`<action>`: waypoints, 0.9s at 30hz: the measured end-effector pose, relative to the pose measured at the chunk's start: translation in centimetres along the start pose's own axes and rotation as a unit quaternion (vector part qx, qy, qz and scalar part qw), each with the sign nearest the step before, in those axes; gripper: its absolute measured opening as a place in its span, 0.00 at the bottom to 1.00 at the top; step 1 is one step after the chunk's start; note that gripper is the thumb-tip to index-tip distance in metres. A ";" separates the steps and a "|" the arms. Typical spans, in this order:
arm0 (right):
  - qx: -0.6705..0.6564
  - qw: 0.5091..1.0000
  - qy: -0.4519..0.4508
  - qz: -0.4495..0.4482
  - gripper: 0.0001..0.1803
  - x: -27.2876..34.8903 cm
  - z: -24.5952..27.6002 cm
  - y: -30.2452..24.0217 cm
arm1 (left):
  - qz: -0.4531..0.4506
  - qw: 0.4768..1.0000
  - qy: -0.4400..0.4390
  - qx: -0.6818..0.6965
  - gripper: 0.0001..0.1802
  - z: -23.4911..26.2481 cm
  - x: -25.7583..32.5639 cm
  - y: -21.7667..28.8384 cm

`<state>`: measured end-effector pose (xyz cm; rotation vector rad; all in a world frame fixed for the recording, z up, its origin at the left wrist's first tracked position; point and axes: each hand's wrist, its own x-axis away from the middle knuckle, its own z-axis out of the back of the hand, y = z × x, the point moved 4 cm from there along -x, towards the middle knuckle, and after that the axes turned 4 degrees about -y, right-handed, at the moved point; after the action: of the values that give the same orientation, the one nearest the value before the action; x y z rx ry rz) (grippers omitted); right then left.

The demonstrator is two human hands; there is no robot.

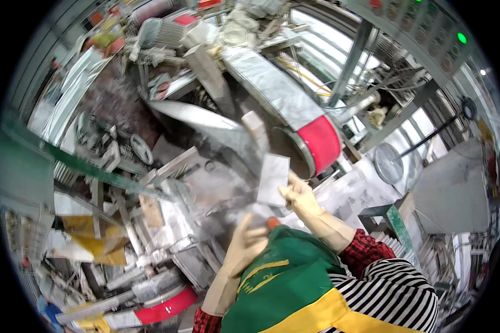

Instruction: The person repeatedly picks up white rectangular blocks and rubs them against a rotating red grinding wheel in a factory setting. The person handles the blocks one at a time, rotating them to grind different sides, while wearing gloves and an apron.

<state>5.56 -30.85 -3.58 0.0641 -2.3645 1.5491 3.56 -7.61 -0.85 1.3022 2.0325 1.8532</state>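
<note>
Item: pale flat slab [273, 180], likely stiff, brittle; right hand [299, 194] is pinching its three-o'clock edge; left hand [249, 240], fingers curled, holding unclear.

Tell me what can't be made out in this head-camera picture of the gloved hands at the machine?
- Left hand: whatever its fingers press on is a pale blur; whether it grips anything is unclear.
- Pale flat piece at the right hand: its material is unclear, and a smeared pale streak covers its top.
- Orange thing: mostly hidden behind the green apron.
- Machine parts: motion-blurred and bent by the fisheye rim.
</note>
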 end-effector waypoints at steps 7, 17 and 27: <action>0.052 0.923 0.364 0.111 0.38 -8.1 12.7 -2.5 | 0.021 0.993 0.109 0.038 0.39 3.7 0.8 -3.1; 0.316 0.841 0.422 0.116 0.39 -13.9 19.5 -1.6 | 0.039 0.981 0.156 0.106 0.39 4.2 2.3 -3.8; 0.180 0.912 0.365 0.048 0.39 -13.2 16.9 -3.0 | 0.039 0.979 0.177 0.089 0.38 4.5 2.1 -2.9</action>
<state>14.81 -49.06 -10.82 -0.4731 -1.5080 1.6534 3.39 -2.54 -3.51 1.1740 2.4033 2.1093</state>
